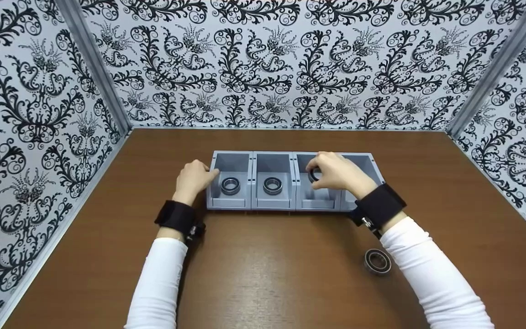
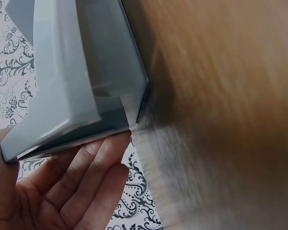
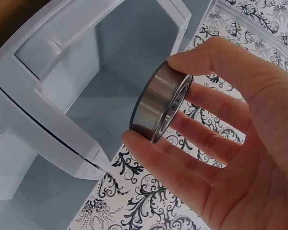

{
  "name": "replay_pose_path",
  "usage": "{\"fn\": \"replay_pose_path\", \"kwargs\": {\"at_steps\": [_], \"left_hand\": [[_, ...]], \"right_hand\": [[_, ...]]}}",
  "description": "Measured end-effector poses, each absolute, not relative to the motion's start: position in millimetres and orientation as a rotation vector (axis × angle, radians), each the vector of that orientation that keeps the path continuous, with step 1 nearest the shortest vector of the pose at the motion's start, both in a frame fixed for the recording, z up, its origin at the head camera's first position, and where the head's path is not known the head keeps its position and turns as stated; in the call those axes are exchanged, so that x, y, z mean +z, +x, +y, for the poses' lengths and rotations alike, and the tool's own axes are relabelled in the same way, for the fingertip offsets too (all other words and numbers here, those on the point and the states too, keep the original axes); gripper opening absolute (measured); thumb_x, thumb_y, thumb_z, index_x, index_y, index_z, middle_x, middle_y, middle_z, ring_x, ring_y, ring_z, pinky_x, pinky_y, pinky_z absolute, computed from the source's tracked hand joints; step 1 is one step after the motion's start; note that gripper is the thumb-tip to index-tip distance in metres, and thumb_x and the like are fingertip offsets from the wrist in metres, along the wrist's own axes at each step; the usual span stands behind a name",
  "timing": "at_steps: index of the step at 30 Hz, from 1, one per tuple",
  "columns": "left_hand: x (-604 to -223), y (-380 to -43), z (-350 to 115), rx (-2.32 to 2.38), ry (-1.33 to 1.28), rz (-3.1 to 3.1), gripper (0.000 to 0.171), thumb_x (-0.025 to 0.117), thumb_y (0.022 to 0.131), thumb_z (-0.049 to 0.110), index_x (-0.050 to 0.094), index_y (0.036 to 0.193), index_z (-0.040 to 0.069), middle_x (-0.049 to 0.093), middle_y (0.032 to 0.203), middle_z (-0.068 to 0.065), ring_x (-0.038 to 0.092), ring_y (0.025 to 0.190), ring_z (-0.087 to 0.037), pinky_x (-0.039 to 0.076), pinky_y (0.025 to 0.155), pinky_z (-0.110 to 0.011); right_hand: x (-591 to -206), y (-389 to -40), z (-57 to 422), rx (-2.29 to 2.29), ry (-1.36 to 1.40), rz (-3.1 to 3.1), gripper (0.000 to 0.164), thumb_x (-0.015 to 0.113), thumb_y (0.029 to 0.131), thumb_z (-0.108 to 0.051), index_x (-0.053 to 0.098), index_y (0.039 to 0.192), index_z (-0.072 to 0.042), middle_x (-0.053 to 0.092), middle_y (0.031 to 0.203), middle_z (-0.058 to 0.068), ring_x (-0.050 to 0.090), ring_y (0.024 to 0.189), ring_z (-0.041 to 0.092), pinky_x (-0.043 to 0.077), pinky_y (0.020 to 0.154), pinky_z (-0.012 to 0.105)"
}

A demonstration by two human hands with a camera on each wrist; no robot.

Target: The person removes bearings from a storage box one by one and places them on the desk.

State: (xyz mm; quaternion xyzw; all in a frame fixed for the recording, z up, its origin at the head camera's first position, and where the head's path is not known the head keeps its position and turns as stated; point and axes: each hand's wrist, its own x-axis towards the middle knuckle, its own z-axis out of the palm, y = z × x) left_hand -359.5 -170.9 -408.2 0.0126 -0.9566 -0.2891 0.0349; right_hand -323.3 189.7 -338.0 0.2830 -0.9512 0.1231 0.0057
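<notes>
My right hand (image 1: 336, 172) pinches a steel ball bearing (image 3: 161, 103) by its outer ring between thumb and fingertip, over the third compartment from the left in a row of grey bins (image 1: 273, 204). In the right wrist view the bearing is tilted above the bin's inside. The left hand (image 1: 192, 179) holds the outer side wall of the leftmost bin (image 2: 62, 72), thumb at its top rim and fingers along the outside. One bearing (image 1: 230, 186) lies flat in the leftmost compartment, another bearing (image 1: 272, 185) in the second. The right hand and wrist partly hide the rightmost compartment.
A further bearing (image 1: 377, 262) lies on the brown wooden table (image 1: 254, 269), beside the right forearm. Patterned wall panels (image 1: 263, 64) with grey corner posts stand behind and at both sides of the table. Black straps with cameras circle both wrists.
</notes>
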Motion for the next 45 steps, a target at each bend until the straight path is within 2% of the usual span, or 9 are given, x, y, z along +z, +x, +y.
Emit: {"fn": "replay_pose_path", "kwargs": {"at_steps": [12,21,25,32,45], "left_hand": [[-410.8,-361.4,-173.1,-0.876,0.036,-2.942,0.046,0.066,0.098,0.038,0.077,0.115,-0.003,0.069,0.124,-0.030,0.067,0.112,-0.049,0.053,0.093,-0.059],[-411.0,-361.5,-172.2,-0.881,0.024,-2.931,0.045,0.066,0.097,0.037,0.078,0.113,-0.003,0.070,0.123,-0.029,0.068,0.110,-0.048,0.053,0.092,-0.059],[-411.2,-361.2,-172.3,-0.894,0.032,-2.924,0.045,0.067,0.097,0.037,0.077,0.115,-0.003,0.070,0.125,-0.028,0.067,0.113,-0.048,0.052,0.095,-0.059],[-411.7,-361.5,-171.9,-0.896,0.020,-2.920,0.042,0.067,0.097,0.036,0.079,0.108,-0.003,0.071,0.121,-0.028,0.069,0.109,-0.047,0.053,0.091,-0.059],[-411.1,-362.4,-171.6,-0.888,0.017,-2.924,0.042,0.067,0.097,0.036,0.079,0.106,-0.003,0.072,0.118,-0.028,0.070,0.105,-0.046,0.054,0.089,-0.058]], "right_hand": [[-335.5,-313.1,188.0,0.391,0.831,-3.015,0.045,0.080,0.079,-0.012,0.074,0.121,0.001,0.067,0.123,0.020,0.060,0.116,0.042,0.050,0.098,0.058],[-334.2,-305.7,190.1,0.370,0.844,-2.990,0.042,0.079,0.078,-0.010,0.076,0.118,0.001,0.069,0.115,0.017,0.063,0.101,0.035,0.054,0.088,0.055],[-333.5,-303.2,189.3,0.364,0.850,-2.989,0.042,0.078,0.078,-0.011,0.076,0.118,0.000,0.070,0.114,0.017,0.063,0.100,0.034,0.054,0.087,0.054],[-330.8,-297.4,187.9,0.351,0.877,-2.980,0.041,0.080,0.078,-0.011,0.076,0.117,0.001,0.069,0.112,0.018,0.063,0.099,0.034,0.053,0.088,0.054],[-327.9,-284.3,185.5,0.345,0.892,-2.966,0.038,0.080,0.079,-0.012,0.076,0.115,0.001,0.068,0.109,0.017,0.061,0.093,0.031,0.053,0.085,0.053]]}}
